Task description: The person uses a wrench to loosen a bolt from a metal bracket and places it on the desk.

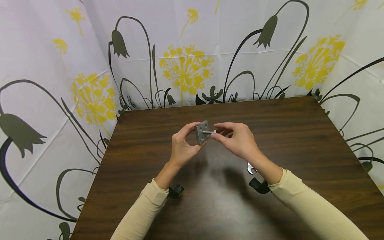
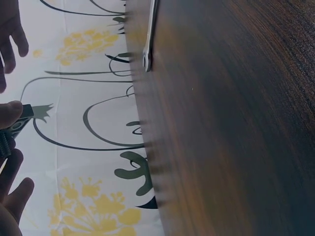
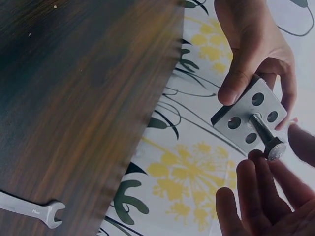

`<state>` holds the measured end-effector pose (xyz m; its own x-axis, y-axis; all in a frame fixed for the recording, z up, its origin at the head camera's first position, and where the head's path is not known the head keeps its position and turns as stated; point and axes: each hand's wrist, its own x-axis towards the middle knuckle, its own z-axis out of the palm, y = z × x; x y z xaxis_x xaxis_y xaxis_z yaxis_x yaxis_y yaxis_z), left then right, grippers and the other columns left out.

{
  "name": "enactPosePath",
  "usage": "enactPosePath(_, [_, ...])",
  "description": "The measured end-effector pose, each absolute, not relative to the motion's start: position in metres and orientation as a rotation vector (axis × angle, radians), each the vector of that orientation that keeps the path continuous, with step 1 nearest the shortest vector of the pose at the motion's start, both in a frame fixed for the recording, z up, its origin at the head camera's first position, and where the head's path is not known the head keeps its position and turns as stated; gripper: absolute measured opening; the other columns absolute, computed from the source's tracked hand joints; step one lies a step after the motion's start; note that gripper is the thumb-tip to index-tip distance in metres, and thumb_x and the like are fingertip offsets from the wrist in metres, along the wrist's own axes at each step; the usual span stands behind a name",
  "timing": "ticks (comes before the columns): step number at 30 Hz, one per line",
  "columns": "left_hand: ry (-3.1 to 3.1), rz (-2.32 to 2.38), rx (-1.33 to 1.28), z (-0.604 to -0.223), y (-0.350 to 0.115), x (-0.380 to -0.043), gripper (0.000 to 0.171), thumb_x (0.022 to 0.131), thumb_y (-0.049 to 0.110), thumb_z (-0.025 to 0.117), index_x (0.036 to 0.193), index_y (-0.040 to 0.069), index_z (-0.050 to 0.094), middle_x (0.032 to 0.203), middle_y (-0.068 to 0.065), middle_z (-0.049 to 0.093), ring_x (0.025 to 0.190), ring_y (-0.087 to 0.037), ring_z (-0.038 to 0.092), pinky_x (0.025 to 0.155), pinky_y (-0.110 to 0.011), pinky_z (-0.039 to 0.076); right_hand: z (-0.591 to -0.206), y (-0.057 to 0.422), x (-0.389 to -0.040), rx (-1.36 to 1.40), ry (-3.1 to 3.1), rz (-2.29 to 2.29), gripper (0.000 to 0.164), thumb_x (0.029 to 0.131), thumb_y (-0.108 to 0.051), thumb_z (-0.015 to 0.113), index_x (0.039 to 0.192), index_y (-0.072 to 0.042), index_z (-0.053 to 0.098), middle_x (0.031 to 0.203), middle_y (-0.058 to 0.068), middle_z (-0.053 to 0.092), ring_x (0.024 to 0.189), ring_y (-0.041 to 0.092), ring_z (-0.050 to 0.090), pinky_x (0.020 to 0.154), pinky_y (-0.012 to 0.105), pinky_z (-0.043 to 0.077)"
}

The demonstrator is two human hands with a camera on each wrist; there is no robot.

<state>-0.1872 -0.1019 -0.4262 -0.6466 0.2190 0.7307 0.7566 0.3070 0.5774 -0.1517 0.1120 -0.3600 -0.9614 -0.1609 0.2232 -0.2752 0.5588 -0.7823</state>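
My left hand (image 1: 184, 143) grips a square grey metal plate (image 1: 201, 132) by its edges, above the table. Several round holes show in the plate (image 3: 246, 110) in the right wrist view. From its middle a hex bolt (image 3: 263, 129) sticks out, head toward my right hand (image 1: 238, 138). Thumb and a fingertip of that hand pinch at the bolt's head, while its other fingers spread loosely. In the left wrist view the plate (image 2: 22, 118) is cut by the frame's left edge, with a threaded piece (image 2: 5, 143) just below it.
A silver open-ended wrench (image 1: 250, 168) lies on the dark wood table (image 1: 150, 140), partly behind my right forearm. Black straps or mounts (image 1: 258, 186) show at both wrists. A flower-printed curtain (image 1: 186, 40) hangs behind and beside the table.
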Motion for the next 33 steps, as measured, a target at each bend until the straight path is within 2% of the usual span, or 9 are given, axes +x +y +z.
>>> enactPosePath(3, [-2.046,-1.325,-0.875,-0.4254,-0.1017,-0.1883,0.063,0.067,0.005,0.089,0.124,0.006,0.062,0.114,-0.007,0.069,0.100,-0.020,0.067,0.085,-0.040,0.055,-0.3587,0.1133,-0.1516,0.315,-2.697,1.339,0.028,0.088,-0.041,0.073,0.106,-0.019,0.077,0.089,-0.007,0.073,0.079,0.010,0.066,0.066,0.034,0.051])
enactPosePath(6, [-2.045,-1.325,-0.886,-0.4239,-0.1011,-0.1889,0.064,0.066,0.003,0.089,0.124,0.006,0.062,0.114,-0.008,0.069,0.101,-0.020,0.067,0.085,-0.042,0.055,-0.3586,0.1143,-0.1525,0.318,-2.711,1.330,0.025,0.090,-0.041,0.070,0.101,-0.021,0.079,0.085,-0.009,0.073,0.077,0.010,0.064,0.064,0.035,0.049])
enactPosePath(11, [-2.034,-1.322,-0.885,-0.4224,-0.1018,-0.1892,0.064,0.065,0.002,0.089,0.123,0.005,0.062,0.113,-0.009,0.069,0.100,-0.021,0.067,0.084,-0.043,0.055,-0.3595,0.1132,-0.1550,0.370,-2.685,1.340,0.023,0.089,-0.037,0.073,0.102,-0.018,0.078,0.090,-0.007,0.073,0.078,0.010,0.065,0.065,0.033,0.051])
enactPosePath(19, [-2.035,-1.324,-0.879,-0.4222,-0.1034,-0.1891,0.063,0.066,0.001,0.088,0.123,0.005,0.063,0.113,-0.009,0.069,0.100,-0.021,0.067,0.084,-0.044,0.055,-0.3609,0.1121,-0.1560,0.462,-2.600,1.416,0.027,0.081,-0.019,0.082,0.107,-0.011,0.076,0.093,0.001,0.073,0.078,0.012,0.068,0.070,0.031,0.057])
enactPosePath(23, [-2.021,-1.322,-0.879,-0.4216,-0.1038,-0.1898,0.063,0.065,0.000,0.089,0.123,0.004,0.063,0.112,-0.011,0.069,0.098,-0.023,0.067,0.083,-0.044,0.056,-0.3594,0.1115,-0.1551,0.360,-2.647,1.386,0.029,0.085,-0.033,0.078,0.108,-0.016,0.076,0.092,-0.003,0.073,0.078,0.011,0.067,0.067,0.031,0.054])
enactPosePath(27, [-2.018,-1.310,-0.870,-0.4217,-0.1052,-0.1909,0.064,0.065,-0.001,0.088,0.123,0.004,0.063,0.112,-0.011,0.069,0.097,-0.023,0.068,0.082,-0.042,0.055,-0.3585,0.1106,-0.1550,0.256,-2.738,1.340,0.032,0.089,-0.048,0.068,0.100,-0.020,0.079,0.084,-0.010,0.073,0.076,0.009,0.064,0.062,0.034,0.048])
enactPosePath(30, [-2.027,-1.305,-0.865,-0.4222,-0.1060,-0.1908,0.064,0.065,-0.001,0.088,0.123,0.004,0.063,0.113,-0.010,0.069,0.098,-0.022,0.067,0.083,-0.041,0.055,-0.3577,0.1097,-0.1551,0.265,-2.756,1.338,0.030,0.090,-0.047,0.068,0.096,-0.020,0.079,0.081,-0.010,0.072,0.074,0.010,0.063,0.061,0.034,0.047])
enactPosePath(33, [-2.035,-1.305,-0.865,-0.4224,-0.1059,-0.1902,0.063,0.065,0.000,0.088,0.123,0.005,0.063,0.113,-0.010,0.069,0.098,-0.022,0.067,0.084,-0.041,0.055,-0.3578,0.1097,-0.1554,0.310,-2.708,1.357,0.021,0.087,-0.037,0.075,0.099,-0.019,0.079,0.085,-0.008,0.073,0.074,0.010,0.065,0.062,0.033,0.050])
